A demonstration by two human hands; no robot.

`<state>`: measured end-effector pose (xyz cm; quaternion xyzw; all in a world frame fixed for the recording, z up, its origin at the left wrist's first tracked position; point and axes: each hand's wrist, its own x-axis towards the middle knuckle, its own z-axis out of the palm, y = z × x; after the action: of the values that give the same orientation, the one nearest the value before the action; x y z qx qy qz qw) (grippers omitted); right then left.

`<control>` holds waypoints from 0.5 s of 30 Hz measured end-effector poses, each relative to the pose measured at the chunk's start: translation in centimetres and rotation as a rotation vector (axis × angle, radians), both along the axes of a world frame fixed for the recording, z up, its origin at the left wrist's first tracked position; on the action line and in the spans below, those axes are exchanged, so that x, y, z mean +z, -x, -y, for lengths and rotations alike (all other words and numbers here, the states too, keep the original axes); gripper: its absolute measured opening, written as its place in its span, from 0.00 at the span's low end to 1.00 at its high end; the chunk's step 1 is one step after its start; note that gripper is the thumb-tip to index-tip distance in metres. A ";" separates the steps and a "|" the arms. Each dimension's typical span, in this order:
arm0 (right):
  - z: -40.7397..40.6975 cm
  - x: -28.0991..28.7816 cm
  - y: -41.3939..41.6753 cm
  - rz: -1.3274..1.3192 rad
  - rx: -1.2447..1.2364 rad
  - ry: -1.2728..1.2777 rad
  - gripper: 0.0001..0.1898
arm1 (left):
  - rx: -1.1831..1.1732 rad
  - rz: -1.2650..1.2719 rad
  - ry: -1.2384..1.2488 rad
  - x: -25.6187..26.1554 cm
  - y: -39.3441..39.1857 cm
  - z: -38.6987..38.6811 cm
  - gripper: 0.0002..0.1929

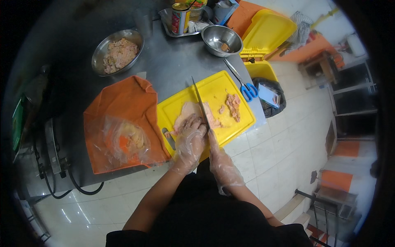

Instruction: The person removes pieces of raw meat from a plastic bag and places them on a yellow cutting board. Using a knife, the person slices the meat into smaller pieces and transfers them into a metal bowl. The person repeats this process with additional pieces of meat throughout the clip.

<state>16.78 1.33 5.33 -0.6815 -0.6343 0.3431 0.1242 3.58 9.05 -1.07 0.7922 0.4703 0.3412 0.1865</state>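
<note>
Both of my hands wear clear plastic gloves. My right hand grips a kitchen knife, its blade pointing away from me and lying across a flat pale piece of raw meat or skin. Pressed on that piece, left of the blade, is my left hand. Beneath is a yellow cutting board. Trimmed scraps lie on the board's right part. Beside the board on the left, a clear plastic bag with pale yellowish pieces rests on an orange cloth.
Blue-handled scissors lie right of the board. Behind stand a steel bowl of chopped raw meat, a smaller steel bowl and a tray with an opened can. An open yellow bin stands beyond the table's right edge.
</note>
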 end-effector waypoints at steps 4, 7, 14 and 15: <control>-1.4 -1.1 0.3 -0.165 -0.050 -0.036 0.40 | 0.030 0.086 0.099 0.2 -0.1 0.1 0.13; -1.5 -1.1 0.5 -0.041 -0.052 -0.038 0.40 | 0.106 -0.039 0.225 -0.3 -0.5 0.0 0.23; -4.8 -1.8 0.6 -0.120 0.017 -0.250 0.39 | 0.028 -0.200 0.242 -1.5 -0.3 -0.5 0.35; -4.7 -1.8 0.6 -0.095 -0.026 -0.112 0.39 | 0.033 -0.191 0.227 -1.5 -0.2 -0.4 0.35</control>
<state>16.15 6.03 3.54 -0.6645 -0.6372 0.3373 0.1965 3.80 9.45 -2.61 0.7871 0.5345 0.2118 0.2236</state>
